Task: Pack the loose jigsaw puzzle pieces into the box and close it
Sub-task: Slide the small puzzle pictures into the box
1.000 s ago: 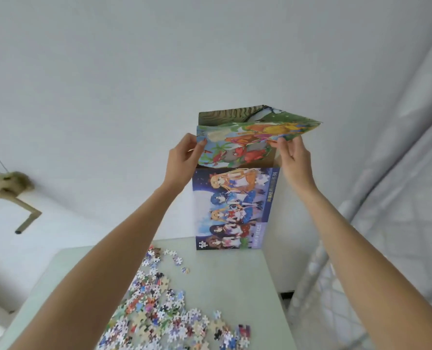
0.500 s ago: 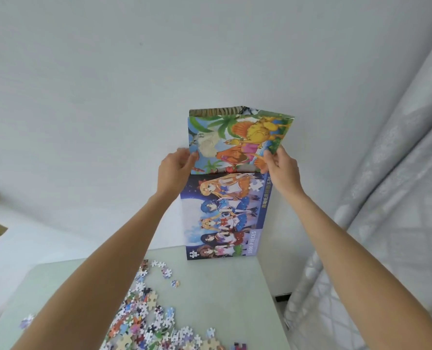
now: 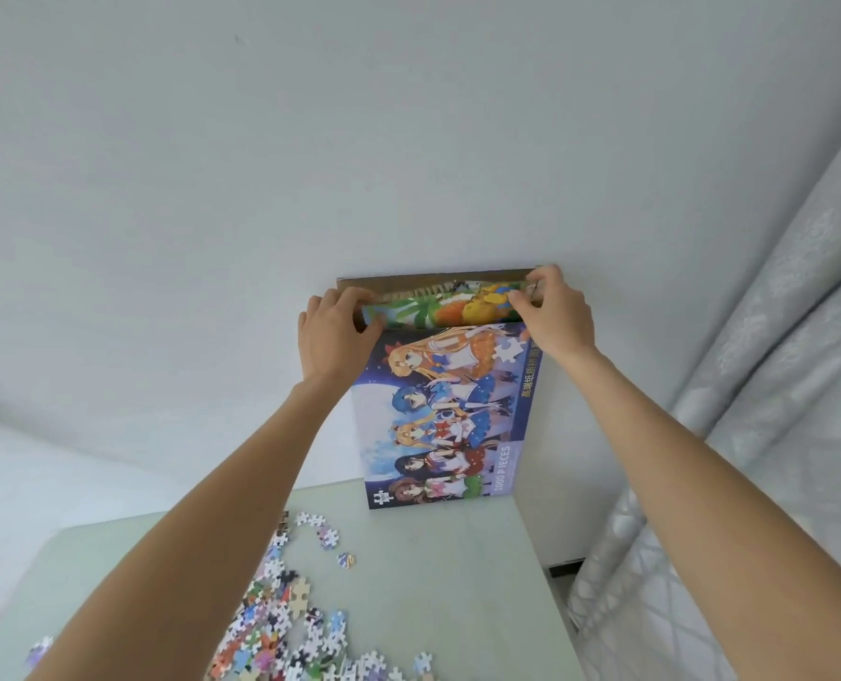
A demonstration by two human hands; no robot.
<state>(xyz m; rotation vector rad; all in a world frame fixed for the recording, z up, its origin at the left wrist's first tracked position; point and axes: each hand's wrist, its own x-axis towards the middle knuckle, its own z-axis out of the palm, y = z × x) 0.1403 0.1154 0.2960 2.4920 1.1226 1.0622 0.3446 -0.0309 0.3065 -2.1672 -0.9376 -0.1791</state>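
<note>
The sheet (image 3: pixel 450 307) that stood well above the box (image 3: pixel 445 415) a second ago is now pushed down into its open top, only a strip showing. The left hand (image 3: pixel 332 331) and right hand (image 3: pixel 553 312) pinch its upper corners, fingers curled. The box stands upright at the table's (image 3: pixel 457 582) far edge; next, I judge, release and gather the pieces (image 3: pixel 281 626).

Plain white wall (image 3: pixel 310 164), grey curtain (image 3: pixel 777 385) at rt.

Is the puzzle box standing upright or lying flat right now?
Upright. The puzzle box stands on end at the table's far edge against the wall, with both hands at its open top.
</note>
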